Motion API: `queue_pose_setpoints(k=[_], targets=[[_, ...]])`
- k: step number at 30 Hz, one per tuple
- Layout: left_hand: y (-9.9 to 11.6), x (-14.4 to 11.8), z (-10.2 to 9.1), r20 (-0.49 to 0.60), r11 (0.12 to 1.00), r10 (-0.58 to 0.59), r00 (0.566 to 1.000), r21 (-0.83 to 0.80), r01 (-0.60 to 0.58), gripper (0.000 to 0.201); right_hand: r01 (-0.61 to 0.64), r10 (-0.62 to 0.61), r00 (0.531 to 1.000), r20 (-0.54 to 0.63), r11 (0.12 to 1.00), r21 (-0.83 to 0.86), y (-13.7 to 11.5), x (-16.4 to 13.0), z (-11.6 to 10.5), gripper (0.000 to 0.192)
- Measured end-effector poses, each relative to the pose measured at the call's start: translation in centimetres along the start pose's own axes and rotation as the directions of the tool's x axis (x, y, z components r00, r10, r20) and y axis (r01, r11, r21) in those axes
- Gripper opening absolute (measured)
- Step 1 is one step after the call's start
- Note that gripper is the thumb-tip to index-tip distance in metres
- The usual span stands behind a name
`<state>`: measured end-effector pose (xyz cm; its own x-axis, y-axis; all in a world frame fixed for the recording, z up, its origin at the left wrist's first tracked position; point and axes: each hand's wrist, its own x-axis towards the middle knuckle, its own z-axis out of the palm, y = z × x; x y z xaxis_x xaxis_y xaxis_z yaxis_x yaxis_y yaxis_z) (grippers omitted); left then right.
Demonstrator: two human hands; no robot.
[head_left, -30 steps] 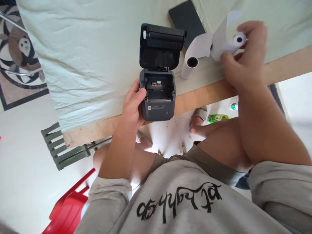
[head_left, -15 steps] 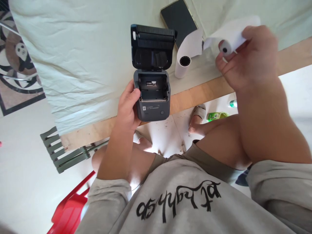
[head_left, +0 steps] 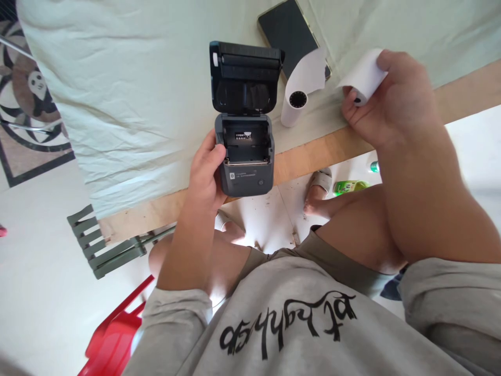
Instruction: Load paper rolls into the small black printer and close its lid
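Holding the printer (head_left: 246, 136), the left hand (head_left: 205, 175) curls around its left side, thumb on the upper edge, the other fingers mostly hidden behind. Long axis of printer runs roughly away from the person; lid (head_left: 245, 95) stands open at its far end, paper bay uncovered, power button at the near end. Whether it rests on the table (head_left: 313, 152) or hangs at its edge: cannot tell.

Right hand (head_left: 391, 99), to the right of the printer, grips the held roll (head_left: 366, 73) at both ends, fingers bent, not spread. Roll lies on the hand's printer side; long axis slants, core end toward the printer and the person, other end away. Short flap of paper hangs on the side facing the printer.

Second roll (head_left: 290, 116): just right of the printer, core end up, loose strip overlapping a dark slab (head_left: 287, 39) beyond the printer's right side.
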<state>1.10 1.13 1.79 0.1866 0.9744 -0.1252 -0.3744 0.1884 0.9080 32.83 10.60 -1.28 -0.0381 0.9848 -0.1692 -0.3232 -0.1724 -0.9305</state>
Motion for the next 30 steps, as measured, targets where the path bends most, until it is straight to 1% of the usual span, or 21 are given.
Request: queue_pose_setpoints(k=[2, 4, 6, 7, 9, 11, 13, 17, 20, 22, 24, 25, 26, 27, 28, 29, 30], targets=[[0.0, 0.0, 0.0, 0.001, 1.0, -0.001, 1.0, -0.001, 0.001, 0.031, -0.004, 0.004, 1.0, -0.01, 1.0, -0.004, -0.1, -0.1, 0.1, 0.004], [0.0, 0.0, -0.1, 0.003, 1.0, 0.004, 1.0, -0.01, -0.004, 0.031, -0.025, 0.025, 0.999, -0.037, 1.0, 0.002, -0.2, -0.4, 0.7, 0.004], [0.0, 0.0, -0.1, 0.007, 1.0, 0.003, 1.0, -0.017, -0.003, 0.031, -0.091, 0.093, 0.991, -0.099, 0.996, 0.023, -0.5, -0.6, 1.6, 0.005], [0.0, 0.0, -0.1, 0.01, 1.0, 0.002, 1.0, -0.018, -0.001, 0.031, -0.135, 0.137, 0.982, -0.131, 0.99, 0.031, -0.7, -0.7, 2.0, 0.009], [0.0, 0.0, 0.0, 0.011, 1.0, 0.005, 1.0, -0.019, -0.005, 0.03, -0.213, 0.216, 0.961, -0.174, 0.976, 0.034, -1.2, -1.0, 2.7, 0.022], [0.0, 0.0, 0.0, 0.007, 1.0, 0.012, 1.0, -0.021, -0.012, 0.028, -0.252, 0.253, 0.95, -0.18, 0.967, 0.028, -1.7, -1.2, 3.1, 0.034], [0.0, 0.0, 0.0, 0.002, 1.0, 0.014, 1.0, -0.024, -0.014, 0.027, -0.25, 0.254, 0.948, -0.189, 0.967, 0.046, -2.0, -1.4, 3.2, 0.035], [0.0, 0.0, 0.0, 0.0, 1.0, 0.008, 1.0, -0.024, -0.008, 0.027, -0.186, 0.197, 0.952, -0.232, 0.98, 0.069, -1.5, -1.4, 2.9, 0.016], [0.0, 0.0, 0.0, 0.002, 1.0, 0.005, 1.0, -0.01, -0.005, 0.028, -0.123, 0.139, 0.95, -0.279, 0.99, 0.075, -0.8, -1.2, 2.8, 0.013], [0.1, 0.0, 0.1, -0.005, 1.0, 0.0, 1.0, -0.001, 0.0, 0.028, -0.097, 0.126, 0.943, -0.309, 0.989, 0.107, -0.8, -1.3, 3.2, 0.01], [0.2, 0.0, 0.1, -0.012, 1.0, -0.003, 1.0, 0.008, 0.003, 0.027, -0.087, 0.124, 0.943, -0.308, 0.988, 0.13, -1.2, -1.6, 4.0, 0.01], [0.2, 0.0, 0.2, -0.014, 1.0, -0.004, 1.0, 0.012, 0.005, 0.027, -0.066, 0.101, 0.945, -0.311, 0.99, 0.121, -1.5, -1.9, 4.6, 0.013], [0.2, 0.0, 0.2, -0.015, 1.0, -0.004, 1.0, 0.016, 0.005, 0.026, -0.018, 0.046, 0.946, -0.321, 0.996, 0.088, -1.8, -2.4, 5.3, 0.016], [0.2, -0.1, 0.2, -0.014, 1.0, -0.005, 1.0, 0.017, 0.005, 0.026, 0.066, -0.053, 0.94, -0.336, 0.997, 0.026, -2.0, -2.9, 6.0, 0.02], [0.2, -0.1, 0.2, -0.013, 1.0, -0.006, 1.0, 0.018, 0.006, 0.026, 0.189, -0.2, 0.918, -0.342, 0.98, -0.064, -2.1, -3.6, 6.8, 0.024], [0.2, -0.1, 0.2, -0.011, 1.0, -0.007, 1.0, 0.017, 0.007, 0.026, 0.326, -0.365, 0.871, -0.328, 0.93, -0.17, -2.2, -4.3, 7.7, 0.029], [0.2, -0.1, 0.3, -0.009, 1.0, -0.008, 1.0, 0.016, 0.008, 0.027, 0.43, -0.499, 0.824, -0.269, 0.86, -0.276, -2.2, -5.2, 8.6, 0.035]])
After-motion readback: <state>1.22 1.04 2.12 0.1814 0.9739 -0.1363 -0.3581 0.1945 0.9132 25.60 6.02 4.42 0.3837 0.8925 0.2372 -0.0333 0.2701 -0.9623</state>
